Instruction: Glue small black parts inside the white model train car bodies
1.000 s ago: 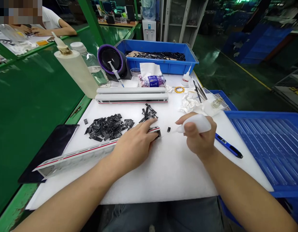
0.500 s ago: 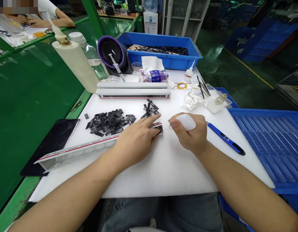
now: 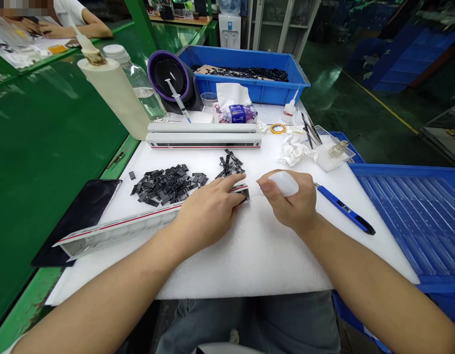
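Note:
My left hand (image 3: 207, 211) is wrapped over the right end of a long white channel-shaped strip (image 3: 120, 230) with a red line along it, its index finger stretched forward. The strip lies slantwise on the white foam board (image 3: 271, 265). In my right hand (image 3: 303, 204) is a white squeeze bottle (image 3: 285, 183), its thin tip directed at the strip's right end; whether they touch I cannot tell. Behind the strip lie a large heap of small black rectangular pieces (image 3: 164, 184) and a smaller heap (image 3: 230, 163).
Two more white strips (image 3: 203, 139) lie farther back. A tissue pack (image 3: 236, 113), blue bin (image 3: 249, 91), syringe (image 3: 178, 101) and clear bottle (image 3: 148, 101) stand behind. Right are a blue pen-shaped tool (image 3: 343, 207), tweezers (image 3: 313, 129) and a blue tray (image 3: 415, 216). A dark tablet-like slab (image 3: 75, 221) lies left.
Both hands keep almost the same places, with the strip and the bottle still held. The view has shifted very slightly.

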`<state>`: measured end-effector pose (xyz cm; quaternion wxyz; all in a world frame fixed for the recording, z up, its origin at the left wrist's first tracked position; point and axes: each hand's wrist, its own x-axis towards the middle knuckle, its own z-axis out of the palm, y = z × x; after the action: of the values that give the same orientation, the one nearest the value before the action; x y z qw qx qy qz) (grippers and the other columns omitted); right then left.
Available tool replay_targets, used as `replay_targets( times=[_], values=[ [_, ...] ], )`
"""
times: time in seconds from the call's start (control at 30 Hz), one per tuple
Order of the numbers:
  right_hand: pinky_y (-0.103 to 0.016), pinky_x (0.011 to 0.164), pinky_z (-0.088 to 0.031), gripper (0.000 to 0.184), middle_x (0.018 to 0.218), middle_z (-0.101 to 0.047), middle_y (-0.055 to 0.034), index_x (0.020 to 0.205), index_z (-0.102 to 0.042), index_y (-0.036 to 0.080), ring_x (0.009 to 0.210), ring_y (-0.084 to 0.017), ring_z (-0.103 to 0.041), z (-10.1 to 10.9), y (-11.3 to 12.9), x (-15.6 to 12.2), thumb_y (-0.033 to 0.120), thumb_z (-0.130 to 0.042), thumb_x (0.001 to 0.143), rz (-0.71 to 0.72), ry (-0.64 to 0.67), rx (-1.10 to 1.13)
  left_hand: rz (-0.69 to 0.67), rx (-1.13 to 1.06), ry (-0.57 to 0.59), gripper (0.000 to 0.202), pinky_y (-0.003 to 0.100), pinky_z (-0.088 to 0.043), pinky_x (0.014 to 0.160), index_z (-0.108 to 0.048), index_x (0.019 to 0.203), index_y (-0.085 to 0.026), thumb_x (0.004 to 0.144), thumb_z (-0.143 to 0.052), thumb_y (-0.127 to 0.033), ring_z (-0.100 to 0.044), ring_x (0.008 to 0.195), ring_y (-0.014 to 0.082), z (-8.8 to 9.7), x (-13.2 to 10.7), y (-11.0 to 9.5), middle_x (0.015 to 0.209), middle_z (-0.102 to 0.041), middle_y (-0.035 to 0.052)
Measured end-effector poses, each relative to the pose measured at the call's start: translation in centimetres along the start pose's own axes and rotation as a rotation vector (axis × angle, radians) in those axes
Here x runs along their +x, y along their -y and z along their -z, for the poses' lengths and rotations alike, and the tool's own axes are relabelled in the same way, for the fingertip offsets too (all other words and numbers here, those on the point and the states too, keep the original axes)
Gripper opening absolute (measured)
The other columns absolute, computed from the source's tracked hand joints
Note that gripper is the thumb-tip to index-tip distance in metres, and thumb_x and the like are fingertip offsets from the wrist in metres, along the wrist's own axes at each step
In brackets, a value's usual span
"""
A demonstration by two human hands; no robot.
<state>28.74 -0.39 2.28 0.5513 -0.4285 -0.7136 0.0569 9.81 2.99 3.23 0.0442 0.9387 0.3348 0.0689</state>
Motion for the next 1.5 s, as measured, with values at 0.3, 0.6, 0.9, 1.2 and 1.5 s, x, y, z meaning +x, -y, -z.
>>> replay_targets(
  times=[0.3, 0.6, 0.9, 1.2, 1.5],
  values=[
    [-0.026, 0.054, -0.045, 0.024, 0.062, -0.065, -0.0011, 0.073, -0.065, 0.017, 0.055, -0.012, -0.058, -0.04, 0.18, 0.01, 0.027, -0.057, 0.094, -0.012, 0.013, 0.002, 0.000, 0.006, 0.016, 0.034, 0.047, -0.055, 0.096, -0.072, 0.113, -0.027, 0.097, -0.042, -0.026, -0.057, 0.124, 0.0287, 0.12, 0.04, -0.01, 0.150, -0.047, 0.0034],
    [-0.026, 0.051, -0.041, 0.033, 0.060, -0.063, -0.0014, 0.066, -0.060, 0.018, 0.052, -0.011, -0.054, 0.16, 0.12, 0.14, 0.031, -0.055, 0.095, -0.034, 0.032, -0.032, 0.031, -0.007, 0.031, 0.033, 0.047, -0.056, 0.093, -0.072, 0.112, -0.028, 0.096, -0.043, -0.028, -0.057, 0.123, 0.0292, 0.29, 0.08, -0.15, 0.150, -0.047, 0.0021],
    [-0.026, 0.050, -0.040, 0.035, 0.058, -0.060, -0.0007, 0.064, -0.058, 0.018, 0.051, -0.010, -0.053, 0.29, -0.16, 0.10, 0.033, -0.056, 0.095, -0.056, 0.020, -0.027, 0.043, 0.015, 0.044, 0.031, 0.044, -0.058, 0.091, -0.072, 0.108, -0.029, 0.095, -0.044, -0.027, -0.058, 0.123, 0.0272, 0.41, 0.17, -0.22, 0.150, -0.047, 0.0010],
    [-0.027, 0.049, -0.038, 0.035, 0.055, -0.056, 0.0004, 0.063, -0.056, 0.019, 0.050, -0.010, -0.050, 0.37, -0.18, 0.14, 0.033, -0.055, 0.095, -0.052, 0.020, -0.043, 0.040, 0.004, 0.036, 0.030, 0.044, -0.057, 0.094, -0.073, 0.108, -0.027, 0.094, -0.045, -0.026, -0.058, 0.123, 0.0271, 0.43, 0.15, -0.22, 0.149, -0.048, 0.0019],
    [-0.027, 0.050, -0.039, 0.034, 0.057, -0.058, -0.0001, 0.064, -0.055, 0.020, 0.051, -0.012, -0.052, 0.59, -0.24, 0.12, 0.033, -0.056, 0.095, -0.060, 0.023, -0.054, 0.036, 0.007, 0.037, 0.030, 0.047, -0.057, 0.093, -0.072, 0.108, -0.027, 0.095, -0.045, -0.027, -0.058, 0.123, 0.0278, 0.47, 0.14, -0.18, 0.149, -0.048, 0.0020]
  ],
)
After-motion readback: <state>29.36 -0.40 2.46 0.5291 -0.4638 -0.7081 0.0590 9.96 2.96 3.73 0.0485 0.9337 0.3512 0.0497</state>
